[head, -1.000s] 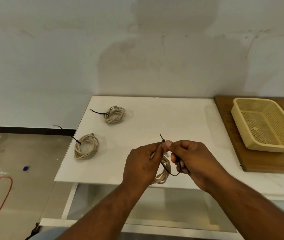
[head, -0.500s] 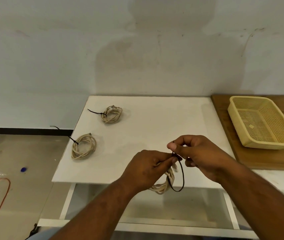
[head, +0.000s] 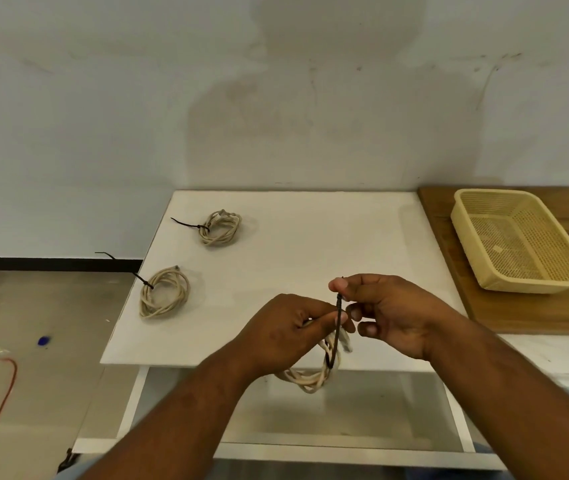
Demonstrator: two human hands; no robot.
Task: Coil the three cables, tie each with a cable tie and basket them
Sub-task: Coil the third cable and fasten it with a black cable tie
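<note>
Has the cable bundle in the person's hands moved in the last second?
Yes, downward: the cable bundle had its bottom about level with the front edge of the table, and now hangs below it.

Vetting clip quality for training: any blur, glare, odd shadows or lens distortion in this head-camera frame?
Head view: soft even light, no glare; a broad dim shadow on the wall; faint shadows right of the far coil and near coil; held cable and tie slightly soft; basket mesh legible; mild wide-angle stretch toward the corners.

white table (head: pixel 328 244) | far tied coil (head: pixel 221 228), near tied coil (head: pixel 164 293) | wooden board (head: pixel 535 315): yellow basket (head: pixel 532 288)
</note>
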